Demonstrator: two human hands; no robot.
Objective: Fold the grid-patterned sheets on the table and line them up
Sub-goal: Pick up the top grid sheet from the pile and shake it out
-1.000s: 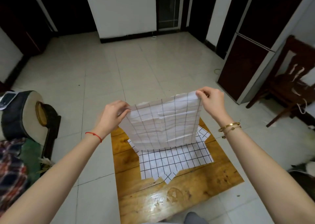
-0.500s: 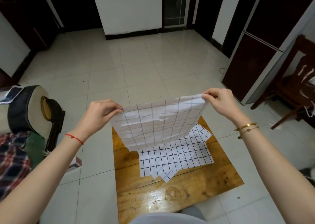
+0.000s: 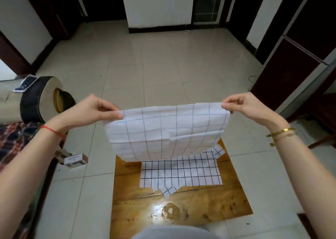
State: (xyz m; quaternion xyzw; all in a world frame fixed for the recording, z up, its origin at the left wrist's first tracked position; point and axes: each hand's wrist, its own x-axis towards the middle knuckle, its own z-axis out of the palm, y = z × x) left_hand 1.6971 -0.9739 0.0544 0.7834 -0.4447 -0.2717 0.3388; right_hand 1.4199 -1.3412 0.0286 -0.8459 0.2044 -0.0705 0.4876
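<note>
One sheet up in the air, the rest waiting below: we judge the job barely begun

We have the lifted sheet (image 3: 167,131) stretched between both hands, the left hand (image 3: 92,111) pinching its upper left corner in a closed grip and the right hand (image 3: 249,107) pinching the upper right corner the same way; it hangs well above the tabletop (image 3: 190,207), creased but, as far as we can tell, not yet folded. Under and just beyond the two grips, the remaining grid sheets (image 3: 181,173) lie flat and overlapping, corners poking out askew, none squared up. Still to come, by our reckoning: fold this one, set it down, fold the others, then line them all up
</note>
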